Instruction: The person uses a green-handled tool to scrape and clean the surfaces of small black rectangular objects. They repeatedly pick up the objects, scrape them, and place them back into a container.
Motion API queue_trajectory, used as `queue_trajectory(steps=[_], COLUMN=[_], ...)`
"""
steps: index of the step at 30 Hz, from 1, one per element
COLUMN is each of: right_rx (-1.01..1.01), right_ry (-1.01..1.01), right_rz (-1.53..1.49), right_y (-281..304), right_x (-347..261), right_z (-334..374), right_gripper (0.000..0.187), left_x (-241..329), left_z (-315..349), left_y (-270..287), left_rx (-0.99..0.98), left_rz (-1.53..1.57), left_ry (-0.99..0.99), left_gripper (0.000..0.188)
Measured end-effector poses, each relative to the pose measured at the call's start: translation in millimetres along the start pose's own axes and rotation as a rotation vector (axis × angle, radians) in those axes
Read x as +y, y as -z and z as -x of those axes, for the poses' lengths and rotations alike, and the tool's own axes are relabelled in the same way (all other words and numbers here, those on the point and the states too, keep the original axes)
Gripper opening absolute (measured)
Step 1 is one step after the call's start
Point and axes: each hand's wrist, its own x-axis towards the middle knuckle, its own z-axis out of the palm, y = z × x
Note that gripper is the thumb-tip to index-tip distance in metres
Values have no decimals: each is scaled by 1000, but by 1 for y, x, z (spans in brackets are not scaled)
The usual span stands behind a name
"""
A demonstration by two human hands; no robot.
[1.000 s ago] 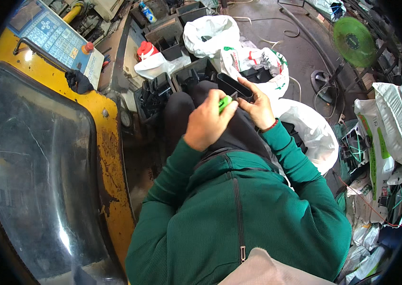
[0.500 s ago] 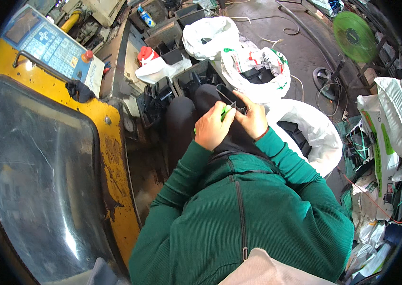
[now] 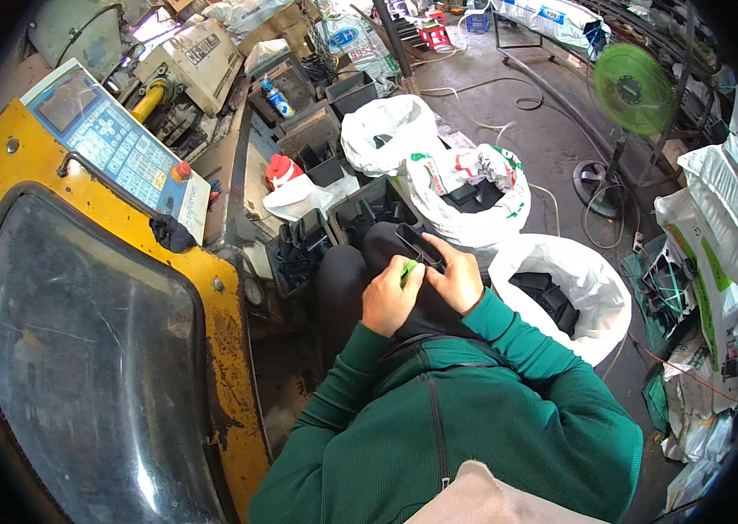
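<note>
Closed round a green-handled utility knife (image 3: 408, 270) is my left hand (image 3: 389, 299), held above my lap. My right hand (image 3: 458, 278) grips a black plastic part (image 3: 411, 237) that looks like a small open box. The knife's tip end meets the near edge of the part, between the two hands; my fingers hide most of the handle. Beyond my knees, a dark crate (image 3: 375, 206) holds more black parts, and another bin of them (image 3: 299, 249) stands to its left.
White sacks with black parts inside stand to the right: a near one (image 3: 606, 301), a middle one (image 3: 452, 214) and a far one (image 3: 377, 131). On the left is a yellow machine (image 3: 225, 384) with a control panel (image 3: 116, 144). A green fan (image 3: 632, 89) stands at the far right.
The view has tilted up, so more of the far floor shows and everything sits lower. Both hands keep their hold on the knife and the black part, close together.
</note>
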Motion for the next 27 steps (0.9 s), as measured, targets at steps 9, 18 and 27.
queue_trajectory(steps=[9, 18, 27], right_rx=[-147, 142, -513], right_ry=[-159, -20, -377], right_rz=[-88, 271, -981], right_y=[15, 1, -57], right_x=[-20, 98, 20], right_z=[8, -89, -18], right_gripper=[51, 95, 44], left_x=[-51, -46, 2], left_z=[-17, -42, -58], left_y=[13, 51, 70], left_rx=[61, 119, 275], left_rz=[-92, 697, -118], left_ry=[176, 378, -258], left_gripper=[33, 25, 37])
